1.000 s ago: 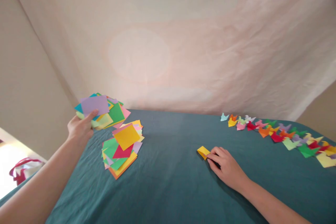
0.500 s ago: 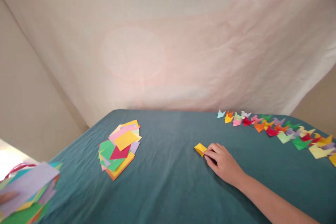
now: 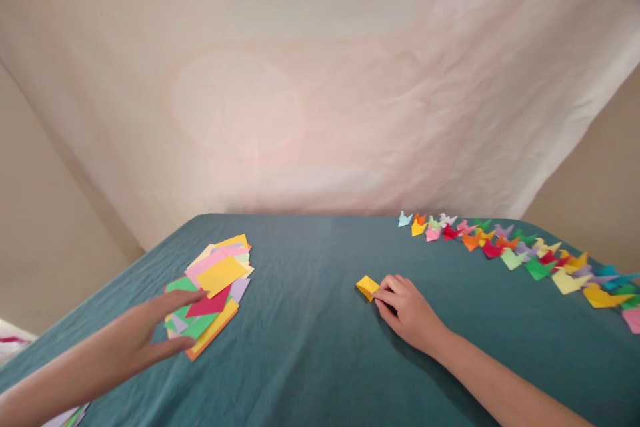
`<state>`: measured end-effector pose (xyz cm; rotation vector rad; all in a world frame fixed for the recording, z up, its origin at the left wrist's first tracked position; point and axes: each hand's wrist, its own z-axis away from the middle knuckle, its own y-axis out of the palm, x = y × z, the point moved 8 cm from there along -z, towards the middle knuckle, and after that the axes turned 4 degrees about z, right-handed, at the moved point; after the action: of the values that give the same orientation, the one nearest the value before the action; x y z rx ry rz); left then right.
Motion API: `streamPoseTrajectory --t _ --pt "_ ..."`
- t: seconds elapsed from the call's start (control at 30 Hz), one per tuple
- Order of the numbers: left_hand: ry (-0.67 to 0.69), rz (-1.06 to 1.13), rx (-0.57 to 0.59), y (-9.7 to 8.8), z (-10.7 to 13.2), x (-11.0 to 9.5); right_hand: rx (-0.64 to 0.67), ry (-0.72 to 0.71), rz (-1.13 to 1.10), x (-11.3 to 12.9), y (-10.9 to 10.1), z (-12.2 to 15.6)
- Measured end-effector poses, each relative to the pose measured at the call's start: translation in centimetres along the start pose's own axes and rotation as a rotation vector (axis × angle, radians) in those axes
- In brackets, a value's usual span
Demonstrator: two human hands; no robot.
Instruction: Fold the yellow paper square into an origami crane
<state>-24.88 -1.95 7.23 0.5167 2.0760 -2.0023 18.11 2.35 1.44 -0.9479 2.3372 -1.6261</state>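
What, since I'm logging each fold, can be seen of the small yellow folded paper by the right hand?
The yellow folded paper is a small, flat piece of plain bright yellow paper, folded compact with crisp edges. It lies near the middle of the teal cloth, a corner pointing left. The right hand touches its right edge with its fingertips; whether it pinches the paper cannot be told. Nothing else touches it.
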Motion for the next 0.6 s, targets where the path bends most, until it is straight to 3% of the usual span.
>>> streamPoseTrajectory --t 0.07,0.13,0.23,0.3,0.4,0.47,0.6 --pt "0.274 0.006 0.266 3.2 -2.3 -9.9 0.004 0.002 0.007 0.0 0.0 -0.1" --pt "0.471 0.040 0.410 6.5 -3.6 -18.0 0.004 0.001 0.010 -0.1 0.0 -0.1" --pt "0.672 0.040 0.413 11.2 -5.7 -25.4 0.001 0.002 0.008 -0.1 0.0 -0.2" --pt "0.743 0.017 0.365 14.1 -7.5 -27.6 0.003 0.008 0.006 -0.2 0.1 -0.2" --pt "0.779 -0.013 0.272 17.0 -10.0 -28.5 0.012 0.018 0.004 -0.2 0.1 -0.2" --pt "0.794 -0.006 0.231 17.8 -10.8 -28.6 0.016 0.022 0.003 -0.2 0.1 -0.3" --pt "0.805 0.055 0.160 17.4 -10.8 -28.3 0.021 0.031 0.002 -0.4 0.2 -0.3"
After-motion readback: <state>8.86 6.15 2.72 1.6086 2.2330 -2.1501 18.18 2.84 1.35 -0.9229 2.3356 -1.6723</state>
